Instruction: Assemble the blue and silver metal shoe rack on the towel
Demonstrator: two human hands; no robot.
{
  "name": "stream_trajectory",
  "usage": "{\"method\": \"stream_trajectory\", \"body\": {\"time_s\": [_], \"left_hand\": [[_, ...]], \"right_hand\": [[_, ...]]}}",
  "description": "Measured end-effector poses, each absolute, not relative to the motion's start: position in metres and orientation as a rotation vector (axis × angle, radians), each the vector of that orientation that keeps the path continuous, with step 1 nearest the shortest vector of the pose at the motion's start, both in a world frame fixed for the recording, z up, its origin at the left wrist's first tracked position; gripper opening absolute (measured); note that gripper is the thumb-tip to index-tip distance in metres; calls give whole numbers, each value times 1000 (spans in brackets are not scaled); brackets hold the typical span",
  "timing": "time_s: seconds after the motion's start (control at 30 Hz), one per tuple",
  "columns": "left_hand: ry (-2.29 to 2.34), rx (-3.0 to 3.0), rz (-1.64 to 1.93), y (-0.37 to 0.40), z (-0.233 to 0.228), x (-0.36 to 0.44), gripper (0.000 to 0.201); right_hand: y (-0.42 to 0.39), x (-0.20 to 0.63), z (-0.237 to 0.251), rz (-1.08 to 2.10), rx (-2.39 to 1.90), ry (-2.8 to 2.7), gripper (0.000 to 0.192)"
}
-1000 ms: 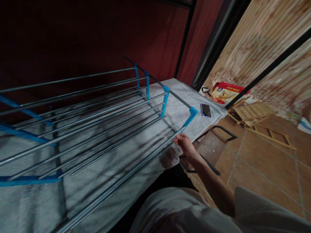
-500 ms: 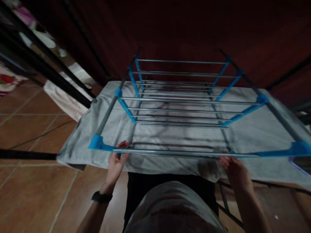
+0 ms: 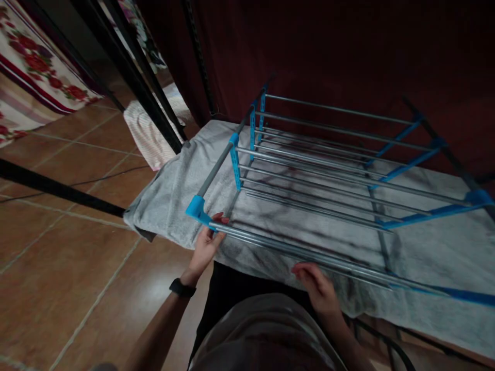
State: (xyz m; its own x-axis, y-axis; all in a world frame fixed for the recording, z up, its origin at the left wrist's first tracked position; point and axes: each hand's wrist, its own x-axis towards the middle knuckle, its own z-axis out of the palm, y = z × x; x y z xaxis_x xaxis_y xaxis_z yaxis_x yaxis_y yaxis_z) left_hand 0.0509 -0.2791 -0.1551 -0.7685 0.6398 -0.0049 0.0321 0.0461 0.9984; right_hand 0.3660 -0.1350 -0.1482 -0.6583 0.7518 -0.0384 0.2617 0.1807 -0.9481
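A rack of grey metal rods with bright blue plastic joints (image 3: 328,175) lies on a table covered by a grey towel (image 3: 170,190). My left hand (image 3: 207,245) grips the nearest rod (image 3: 270,245) right beside the blue corner joint (image 3: 196,207) at the front left. My right hand (image 3: 315,286) sits under the same rod near its middle, fingers curled and touching it from below. A black watch is on my left wrist.
Black metal poles (image 3: 127,77) cross the left side over a terracotta tile floor (image 3: 58,242). A pale folded cloth (image 3: 149,131) and flowered fabric (image 3: 34,72) lie at the back left. A dark red curtain (image 3: 348,46) hangs behind the table.
The view has swung left. My right hand has slid left along the near rod toward its middle. My left hand stays by the front left blue joint.
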Motion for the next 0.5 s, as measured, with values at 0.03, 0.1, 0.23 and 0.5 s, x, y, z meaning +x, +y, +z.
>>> {"method": "stream_trajectory", "body": {"time_s": [0.03, 0.1, 0.23, 0.5], "left_hand": [[1878, 684, 1780, -279, -158, 50, 53], [1891, 706, 1780, -279, -164, 48, 50], [1920, 718, 1764, -277, -170, 45, 45], [1921, 635, 1791, -276, -159, 46, 41]], "right_hand": [[-139, 353, -140, 1318, -803, -2185, 24], [-141, 326, -129, 963, -575, -2454, 33], [-129, 290, -134, 520, -503, -2698, 49], [-93, 296, -176, 949, -613, -2549, 27]]}}
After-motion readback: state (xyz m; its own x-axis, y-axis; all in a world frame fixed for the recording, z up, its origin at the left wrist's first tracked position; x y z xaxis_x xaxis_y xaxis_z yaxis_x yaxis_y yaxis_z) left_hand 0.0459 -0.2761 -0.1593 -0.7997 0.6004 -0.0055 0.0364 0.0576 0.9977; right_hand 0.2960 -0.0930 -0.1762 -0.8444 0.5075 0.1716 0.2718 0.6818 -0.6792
